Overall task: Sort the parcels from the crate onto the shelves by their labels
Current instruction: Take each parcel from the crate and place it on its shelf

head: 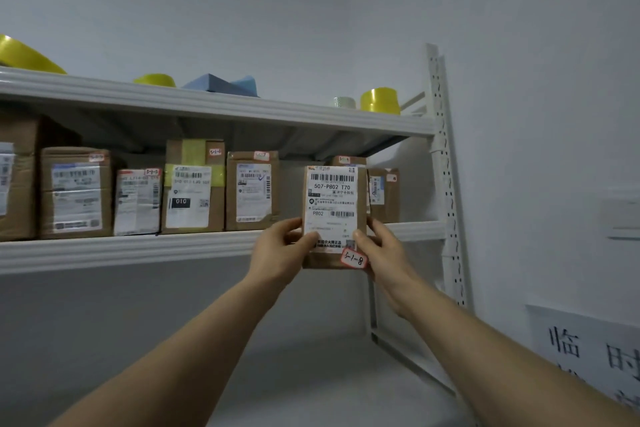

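- Parcel [334, 215]: small brown box, upright, centre-right of frame. Its white label [332, 198] faces the camera and reads "507-P802 T70".
- Sticker [353, 258]: red-edged, handwritten "3-1-8", at the parcel's lower right corner.
- Left hand [277, 250] grips the parcel's left edge. The thumb lies on the front and the fingers [292, 225] wrap the side.
- Right hand [381, 250] grips the right edge the same way, thumb on the front just above the sticker.
- Both hands hold the parcel in the air in front of the middle shelf [138, 250]. Its bottom edge hangs below the shelf's front lip, so it is not resting on the shelf.
- The parcel covers a gap in the row of boxes [194, 191], with one box just to its left and two more behind it and to its right.
- The boxes stand side by side on the middle shelf, from the frame's left edge across, labels facing out. Each has a small red-edged sticker near the top, and most of the numbers are too blurred to read.
- Top shelf [207, 104], upper half of the frame, carries yellow tape rolls [380, 100], a blue pack [221, 84] and a pale roll [344, 102].
- White post [445, 166] with holes stands at the shelves' right end.
- Wall sign [588, 350], lower right, shows large printed characters and is cut off by the frame edge.
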Motion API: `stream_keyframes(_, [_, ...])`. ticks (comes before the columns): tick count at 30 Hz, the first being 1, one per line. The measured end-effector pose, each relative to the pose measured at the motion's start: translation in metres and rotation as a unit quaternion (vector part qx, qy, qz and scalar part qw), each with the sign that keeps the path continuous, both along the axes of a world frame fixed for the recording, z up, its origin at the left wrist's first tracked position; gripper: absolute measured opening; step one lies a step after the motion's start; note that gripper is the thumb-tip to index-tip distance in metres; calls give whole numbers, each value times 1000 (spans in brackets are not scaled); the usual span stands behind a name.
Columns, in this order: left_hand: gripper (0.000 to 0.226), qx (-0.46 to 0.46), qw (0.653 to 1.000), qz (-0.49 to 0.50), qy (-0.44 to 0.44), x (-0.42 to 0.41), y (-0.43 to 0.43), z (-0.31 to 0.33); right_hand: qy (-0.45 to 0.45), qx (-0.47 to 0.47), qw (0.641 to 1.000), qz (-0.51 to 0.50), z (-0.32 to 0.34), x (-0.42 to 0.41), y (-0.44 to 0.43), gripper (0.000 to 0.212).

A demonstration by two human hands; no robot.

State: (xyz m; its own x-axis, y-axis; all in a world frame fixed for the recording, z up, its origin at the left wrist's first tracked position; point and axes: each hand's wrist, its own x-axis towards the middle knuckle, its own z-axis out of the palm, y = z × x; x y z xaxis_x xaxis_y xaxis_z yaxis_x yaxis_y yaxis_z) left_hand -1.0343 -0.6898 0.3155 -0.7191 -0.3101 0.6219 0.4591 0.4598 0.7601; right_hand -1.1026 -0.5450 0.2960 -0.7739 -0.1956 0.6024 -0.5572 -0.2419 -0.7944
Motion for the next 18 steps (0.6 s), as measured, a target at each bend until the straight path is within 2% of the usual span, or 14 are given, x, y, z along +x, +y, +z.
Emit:
stream_keyframes(7, [36,-85,990,110,40,-70,5,19,30,30,998,-46,23,-73,-11,34])
stream_keyframes(15, [30,-99,975,181,78,-122,-21,35,61,57,994,-68,47,-123,-51,31])
stream_keyframes(18, [34,-96,977,182,60,-136,-27,41,65,83,991,-85,55,-145,-63,33])
